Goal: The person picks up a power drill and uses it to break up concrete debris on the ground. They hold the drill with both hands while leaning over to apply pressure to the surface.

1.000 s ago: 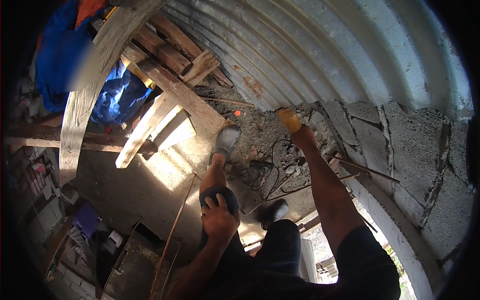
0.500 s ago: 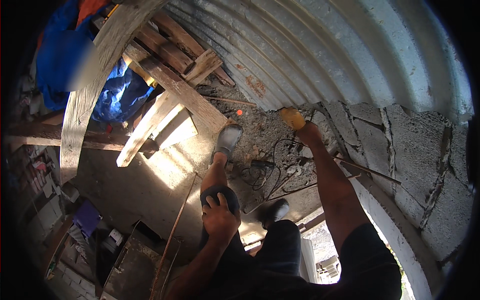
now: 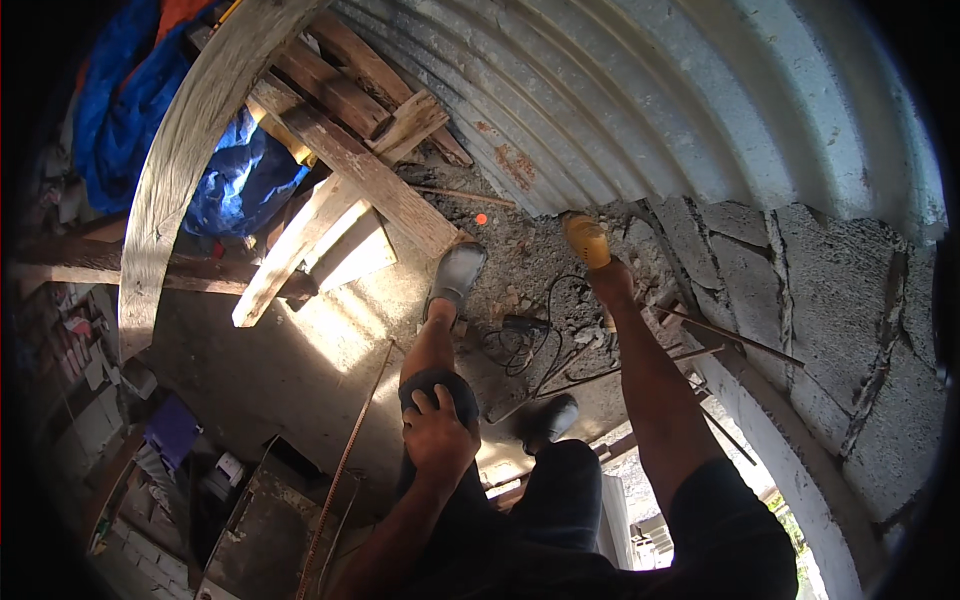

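My right hand [image 3: 612, 284] is closed around a yellow corded power tool [image 3: 587, 241] near the foot of the corrugated metal sheet. The tool's rounded yellow body shows beyond my fingers, and its exact kind is unclear. A black cable [image 3: 549, 310] loops over the rubble beside it. My left hand [image 3: 440, 438] rests on my bent left knee with its fingers spread, holding nothing. Ahead of that knee, my left shoe [image 3: 460, 271] stands by the end of a wooden beam [image 3: 385, 190].
The corrugated metal sheet [image 3: 640, 100] rises ahead, with a concrete block wall [image 3: 755, 290] at right. Stacked timber and a blue tarp [image 3: 245, 180] fill the far left. A thin rebar rod [image 3: 350, 450] stands near a dusty metal box [image 3: 265, 520]. Broken concrete and rods lie beside my feet.
My right hand and the yellow tool have shifted slightly left and nearer, and the tool has turned somewhat. My left hand stays on the knee.
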Motion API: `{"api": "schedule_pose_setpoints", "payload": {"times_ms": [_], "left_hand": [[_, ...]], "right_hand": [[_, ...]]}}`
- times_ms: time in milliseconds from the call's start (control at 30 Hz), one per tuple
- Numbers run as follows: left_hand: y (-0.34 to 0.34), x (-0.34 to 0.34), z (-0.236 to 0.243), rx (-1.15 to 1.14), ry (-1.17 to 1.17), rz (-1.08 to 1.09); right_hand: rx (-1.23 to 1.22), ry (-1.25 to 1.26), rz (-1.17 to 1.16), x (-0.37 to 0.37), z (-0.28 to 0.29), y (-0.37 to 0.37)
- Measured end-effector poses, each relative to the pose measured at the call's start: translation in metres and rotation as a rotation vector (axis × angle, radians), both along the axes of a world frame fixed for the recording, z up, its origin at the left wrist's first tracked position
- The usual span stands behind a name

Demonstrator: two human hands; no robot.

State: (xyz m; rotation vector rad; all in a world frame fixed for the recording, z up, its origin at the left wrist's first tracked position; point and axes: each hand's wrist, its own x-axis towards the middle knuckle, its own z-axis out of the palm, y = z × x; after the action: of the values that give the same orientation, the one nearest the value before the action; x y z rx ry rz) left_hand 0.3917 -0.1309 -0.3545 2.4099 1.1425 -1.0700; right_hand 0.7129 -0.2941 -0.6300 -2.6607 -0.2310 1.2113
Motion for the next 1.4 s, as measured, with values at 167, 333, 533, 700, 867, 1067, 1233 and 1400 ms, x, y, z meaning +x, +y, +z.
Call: {"api": "schedule_pose_setpoints", "payload": {"times_ms": [167, 333, 533, 700, 867, 1067, 1233, 1400], "left_hand": [[0.004, -0.014, 0.001, 0.041, 0.032, -0.029], [0.0, -0.002, -0.003, 0.01, -0.018, -0.033], [0.011, -0.009, 0.004, 0.038, 0.033, -0.022], [0.003, 0.013, -0.002, -0.001, -0.022, 0.002], [0.009, 0.009, 0.002, 0.021, 0.009, 0.015], [0.007, 0.017, 0.002, 0.009, 0.008, 0.021], [0.005, 0.014, 0.001, 0.037, -0.014, 0.0], [0.005, 0.014, 0.0, 0.021, -0.011, 0.024]], "right_hand": [[-0.023, -0.162, 0.05, -0.055, -0.007, 0.029], [-0.042, -0.029, -0.197, -0.023, -0.04, 0.002], [-0.131, 0.072, -0.05, -0.021, 0.008, 0.065], [-0.2, -0.056, -0.008, 0.011, 0.026, 0.05], [-0.209, 0.019, 0.05, 0.014, 0.055, 0.077], [-0.144, -0.049, 0.086, 0.024, 0.043, 0.061], [-0.157, -0.058, 0.12, 0.023, 0.031, 0.059], [-0.168, -0.049, 0.16, 0.027, 0.03, 0.057]]}}
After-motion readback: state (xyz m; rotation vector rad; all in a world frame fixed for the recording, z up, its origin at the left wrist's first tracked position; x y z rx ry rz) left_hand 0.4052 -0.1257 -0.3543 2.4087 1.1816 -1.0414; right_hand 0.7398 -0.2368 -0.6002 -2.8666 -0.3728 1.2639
